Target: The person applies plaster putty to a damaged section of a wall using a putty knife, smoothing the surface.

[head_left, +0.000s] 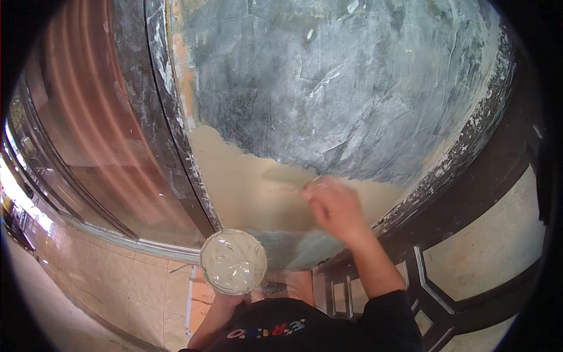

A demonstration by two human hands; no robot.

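My left hand [229,299], mostly hidden beneath it, holds up a round tub [262,249]. Pale grey-beige putty [231,264] fills the tub, its surface wet and ridged. Higher and to the right, my right hand [337,208] is curled closed against the wall, blurred by motion. A faint smear left of its fingers may be a blade, but what it grips cannot be made out. Around that hand spreads a smooth beige coat [229,182] over the lower wall. Above it the wall [328,76] is rough, mottled blue-grey, with scraped white streaks.
A dark, paint-spattered frame [170,117] borders the wall on the left, beside a glass pane [88,117] with reddish reflections. Dark panelled woodwork [469,258] stands close on the right. Below are floor tiles [141,287] and an orange-brown sheet [200,302].
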